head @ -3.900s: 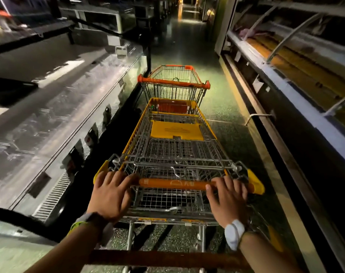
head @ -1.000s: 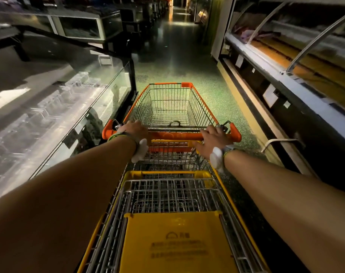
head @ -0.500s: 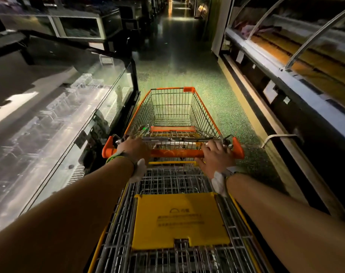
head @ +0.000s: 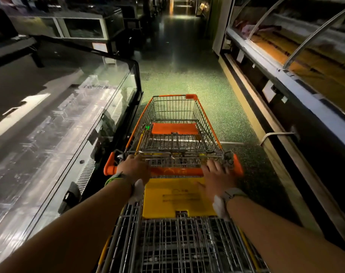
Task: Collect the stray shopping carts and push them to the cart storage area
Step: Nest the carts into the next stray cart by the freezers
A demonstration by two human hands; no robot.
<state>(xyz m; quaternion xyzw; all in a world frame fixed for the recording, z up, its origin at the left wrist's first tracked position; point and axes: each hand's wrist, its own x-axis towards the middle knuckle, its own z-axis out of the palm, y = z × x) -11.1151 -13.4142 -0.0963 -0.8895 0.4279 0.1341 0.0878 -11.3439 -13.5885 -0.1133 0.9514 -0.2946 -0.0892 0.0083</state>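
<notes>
An orange-trimmed wire cart point(head: 205, 117) stands in the aisle ahead, its rear nested over the front of a yellow-trimmed cart point(head: 177, 243) below my arms. The yellow child-seat flap point(head: 175, 198) lies flat just behind the orange handle bar point(head: 173, 171). My left hand point(head: 135, 166) grips the left end of that bar, fingers curled over it. My right hand point(head: 217, 174) is motion-blurred at the right end of the bar, fingers spread and fairly straight across it.
A long glass display case point(head: 69, 125) runs close along the carts' left side. On the right is a refrigerated shelf unit point(head: 286, 85) with a metal bracket point(head: 276, 134) sticking out low. The speckled aisle floor point(head: 177, 66) stretches ahead into the dark.
The orange cart has come back toward me and nested further over the yellow cart. My right hand's fingers have loosened from a curled grip on the bar; my left still grips.
</notes>
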